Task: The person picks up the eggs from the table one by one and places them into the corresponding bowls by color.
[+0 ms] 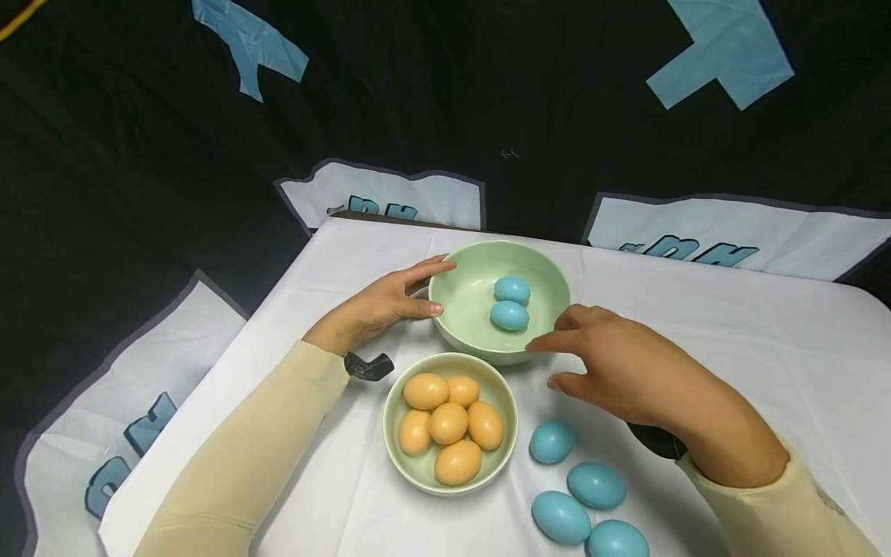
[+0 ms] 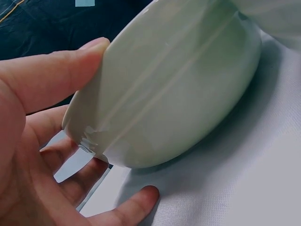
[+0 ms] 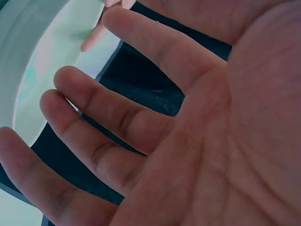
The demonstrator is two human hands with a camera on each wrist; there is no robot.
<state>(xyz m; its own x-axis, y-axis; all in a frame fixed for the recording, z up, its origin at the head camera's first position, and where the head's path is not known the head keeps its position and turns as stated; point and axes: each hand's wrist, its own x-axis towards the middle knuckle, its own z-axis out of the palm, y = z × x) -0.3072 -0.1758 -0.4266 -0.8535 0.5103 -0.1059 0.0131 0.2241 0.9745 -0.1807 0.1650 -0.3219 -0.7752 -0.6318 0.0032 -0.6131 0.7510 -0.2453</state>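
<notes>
My left hand [image 1: 386,302] holds the left side of a large pale green bowl [image 1: 455,302], its thumb and index fingertips at the rim. The left wrist view shows the thumb on the rim of this bowl [image 2: 178,94], with another finger passing behind its edge. Two blue eggs [image 1: 510,316] lie inside. Over the bowl's near right edge, my right hand [image 1: 619,363] has its fingers loosely bent with nothing between them. Its palm and spread fingers [image 3: 94,94] fill much of the right wrist view, with the bowl [image 3: 51,61] behind them.
A smaller pale green bowl [image 1: 390,441] stands just in front of the large one, holding several yellow-orange eggs [image 1: 448,423]. Several more blue eggs [image 1: 596,486] lie on the white tablecloth [image 1: 786,356] below my right hand. Beyond the table's far edge hangs a black backdrop [image 1: 487,100].
</notes>
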